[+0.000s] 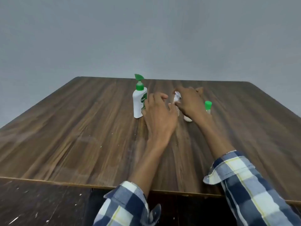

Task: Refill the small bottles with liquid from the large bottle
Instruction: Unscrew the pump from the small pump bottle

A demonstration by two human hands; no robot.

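A large white bottle (138, 103) with a green pump stands upright near the middle of the wooden table (81, 128). My left hand (158, 116) hovers just right of it with loosely spread fingers, holding nothing and hiding the bottle's lower right edge. My right hand (189, 101) is curled round a small white bottle (176, 97); a white part shows at its fingers and a rounded white base below the palm. A second small bottle (208, 107) with a green cap stands upright just right of that hand, partly hidden by the wrist.
The table's near edge (65, 183) runs across the lower view, with dark speckled floor (40, 204) below it. A plain grey wall (146, 38) rises behind the far edge. Bare wood lies to the left and right of the bottles.
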